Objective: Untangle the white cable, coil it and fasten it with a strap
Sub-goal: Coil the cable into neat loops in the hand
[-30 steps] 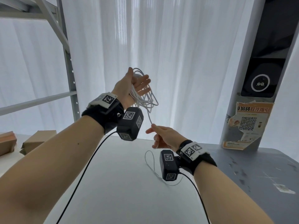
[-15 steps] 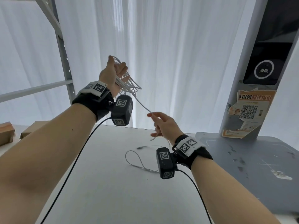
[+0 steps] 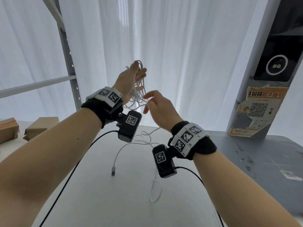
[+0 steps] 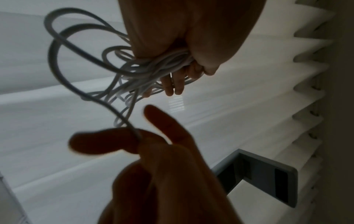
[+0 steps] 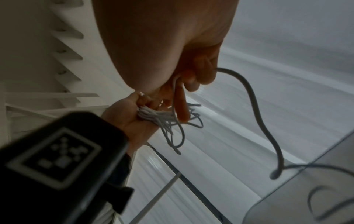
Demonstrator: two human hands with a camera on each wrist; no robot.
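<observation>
Raised above the table (image 3: 91, 202), the left hand (image 3: 129, 79) clutched the gathered loops of the white cable (image 3: 139, 95), fingers curled around the bundle, apparently to keep the finished turns from slipping apart. Just beside it, the right hand (image 3: 158, 106) pinched the running strand between thumb and finger, seemingly feeding the next loop across. The rest of the cable trailed down onto the table's middle, its plug (image 3: 113, 171) lying loose. No strap was visible.
</observation>
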